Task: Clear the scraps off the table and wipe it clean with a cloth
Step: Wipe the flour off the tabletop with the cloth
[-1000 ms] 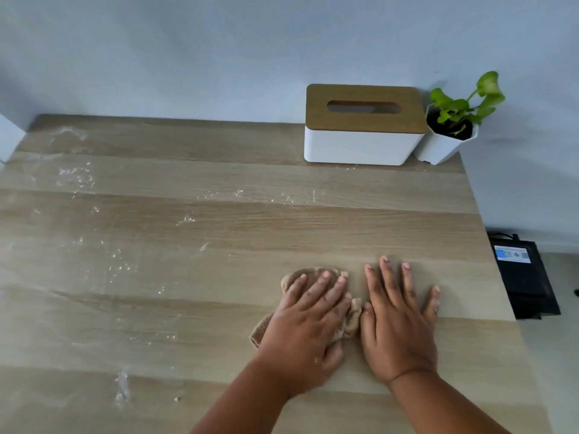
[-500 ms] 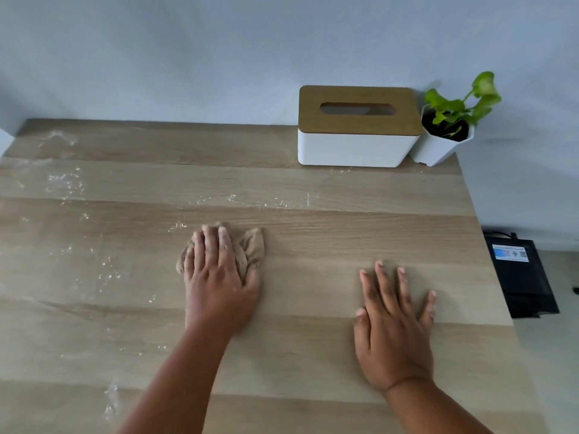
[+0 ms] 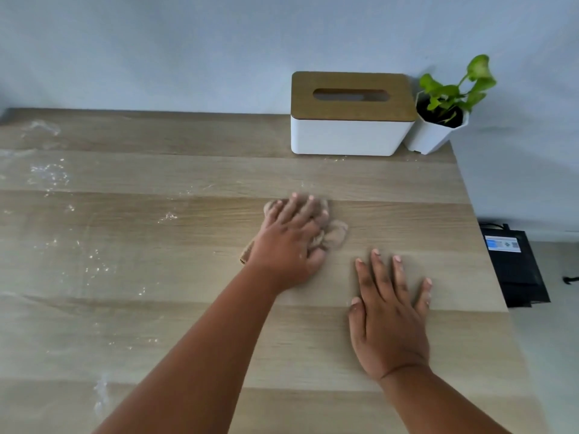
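My left hand (image 3: 289,242) presses a crumpled tan cloth (image 3: 335,234) flat against the wooden table (image 3: 188,308), a little right of the table's middle. The hand is blurred and covers most of the cloth; only its right end and a left corner show. Flat on the table nearer the front right lies my right hand (image 3: 390,317), fingers spread, holding nothing. White crumbs and smears (image 3: 50,175) are scattered over the left half of the table, with a streak (image 3: 101,393) near the front left.
A white tissue box with a wooden lid (image 3: 349,115) stands at the back right, next to a small potted plant (image 3: 438,120) in the corner. A black box (image 3: 513,264) sits on the floor past the table's right edge. A wall runs behind.
My left hand swept the cloth from beside the right hand out to the left, then back right and farther from me. The right hand stayed flat in place.
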`<state>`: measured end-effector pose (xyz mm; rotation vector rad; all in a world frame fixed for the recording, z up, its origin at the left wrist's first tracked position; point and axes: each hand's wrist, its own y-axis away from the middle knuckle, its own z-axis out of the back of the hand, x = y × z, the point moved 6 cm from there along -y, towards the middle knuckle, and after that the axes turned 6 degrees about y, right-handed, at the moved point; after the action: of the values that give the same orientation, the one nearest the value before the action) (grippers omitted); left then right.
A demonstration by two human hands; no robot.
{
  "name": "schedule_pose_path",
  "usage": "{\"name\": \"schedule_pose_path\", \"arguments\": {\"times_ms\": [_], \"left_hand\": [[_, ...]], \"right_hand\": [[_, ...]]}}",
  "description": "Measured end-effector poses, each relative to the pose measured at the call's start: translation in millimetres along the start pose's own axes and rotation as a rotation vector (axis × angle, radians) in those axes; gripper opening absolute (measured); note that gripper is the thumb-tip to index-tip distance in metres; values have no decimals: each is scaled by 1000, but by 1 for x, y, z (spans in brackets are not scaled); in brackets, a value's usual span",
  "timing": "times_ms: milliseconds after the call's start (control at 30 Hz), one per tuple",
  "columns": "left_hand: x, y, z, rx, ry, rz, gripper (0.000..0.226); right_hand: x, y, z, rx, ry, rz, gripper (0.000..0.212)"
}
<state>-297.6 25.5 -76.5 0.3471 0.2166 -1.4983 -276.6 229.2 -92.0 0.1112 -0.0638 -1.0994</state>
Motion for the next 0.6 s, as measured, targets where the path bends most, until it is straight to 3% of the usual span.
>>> {"name": "schedule_pose_path", "arguments": {"times_ms": [100, 167, 233, 400, 500, 600], "left_hand": [[-12, 46, -6, 28, 88, -190, 70], [4, 73, -4, 13, 145, -223, 69], [34, 87, 6, -63, 152, -130, 70], [92, 43, 28, -161, 49, 352, 76], [78, -9, 25, -137, 19, 391, 77], [38, -47, 16, -63, -16, 274, 79]], "right_hand": [[0, 0, 1, -15, 1, 4, 67], [0, -1, 0, -24, -6, 4, 66], [-1, -1, -2, -30, -4, 5, 66], [-1, -1, -3, -36, -14, 9, 66], [-1, 0, -2, -34, -14, 6, 66], [-1, -1, -2, -29, -8, 6, 66]]}}
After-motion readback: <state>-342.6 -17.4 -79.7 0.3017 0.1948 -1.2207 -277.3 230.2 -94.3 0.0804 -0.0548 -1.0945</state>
